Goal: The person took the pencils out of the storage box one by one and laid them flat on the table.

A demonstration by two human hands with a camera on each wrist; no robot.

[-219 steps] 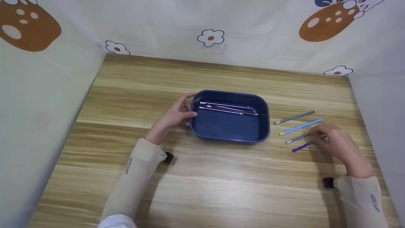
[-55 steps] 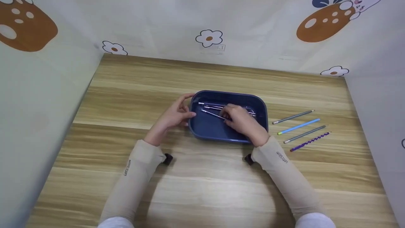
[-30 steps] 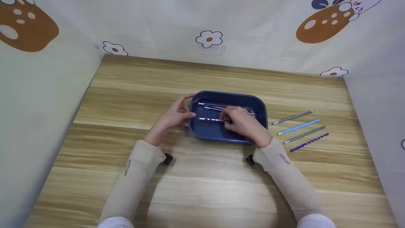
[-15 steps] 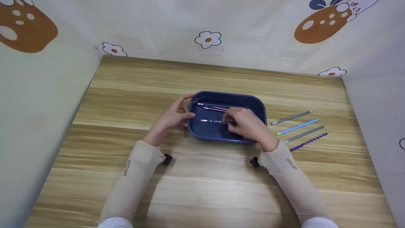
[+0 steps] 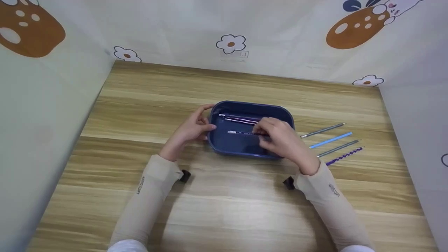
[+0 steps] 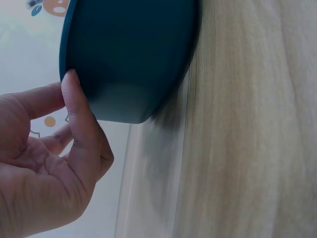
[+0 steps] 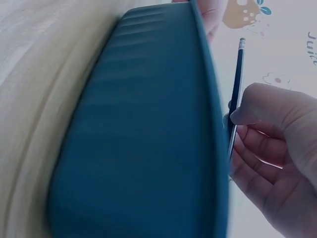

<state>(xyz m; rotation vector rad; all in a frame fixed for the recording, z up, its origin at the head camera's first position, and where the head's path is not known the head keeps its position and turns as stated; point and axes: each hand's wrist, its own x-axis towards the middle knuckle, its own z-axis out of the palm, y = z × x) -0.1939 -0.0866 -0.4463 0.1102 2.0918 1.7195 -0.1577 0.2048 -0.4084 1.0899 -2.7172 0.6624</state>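
Observation:
A dark blue rectangular box (image 5: 231, 144) stands near the middle of the table. At its left end, my left hand (image 5: 191, 128) holds the rim between thumb and fingers, the thumb on the inside as the left wrist view shows. My right hand (image 5: 283, 138) pinches a dark pencil (image 7: 238, 74) between thumb and fingers over the box's right part. The pencil's eraser end points left in the head view, and it shows above the rim in the right wrist view. More shiny dark pencils (image 5: 240, 120) lie along the far side inside the box, partly covered by my right hand.
Right of the box lie a grey pencil (image 5: 323, 130), a blue pencil (image 5: 330, 140), another grey pencil (image 5: 338, 147) and a twisted purple pencil (image 5: 345, 156), roughly parallel. Printed cloth walls (image 5: 280, 35) border the wooden table (image 5: 224, 210) at the back and sides.
My right hand left the purple pencil on the table, reached into the box and took a pencil. It has since raised that pencil and shifted it rightward. My left hand stayed on the rim.

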